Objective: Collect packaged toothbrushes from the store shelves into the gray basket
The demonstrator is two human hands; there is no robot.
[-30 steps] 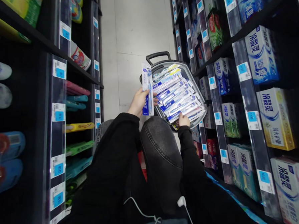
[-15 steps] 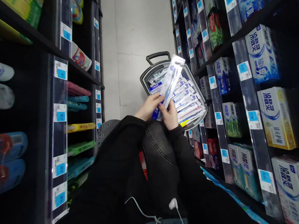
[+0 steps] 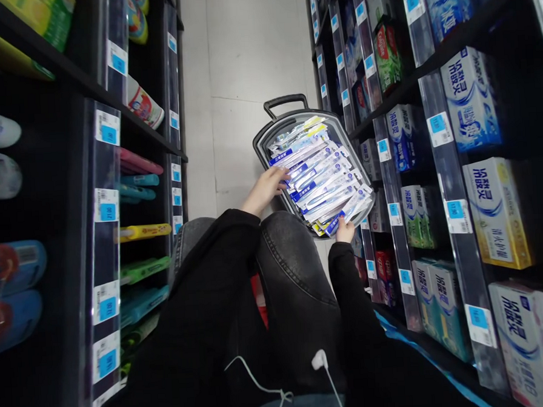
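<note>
colgate carton (image 3: 387, 54) and 冷酸灵 boxes (image 3: 497, 213) legible, right shelving (image 3: 428, 68). right hand (image 3: 344, 230) pinching toothbrush pack (image 3: 335, 223) in basket (image 3: 367, 213); left hand (image 3: 270, 187) at other packs (image 3: 316, 183), grip unclear.

I see grey basket (image 3: 263, 148), black handle (image 3: 285, 98); toothbrush packs (image 3: 313, 178) white with blue ends; black sleeves (image 3: 211, 261); dark-grey jeans (image 3: 297, 266); pale-grey floor (image 3: 240, 47); white-and-yellow carton (image 3: 495, 213).

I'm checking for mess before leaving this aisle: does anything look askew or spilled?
One toothbrush packet at the right hand slants more steeply than its neighbours in the basket; no spill shows.
</note>
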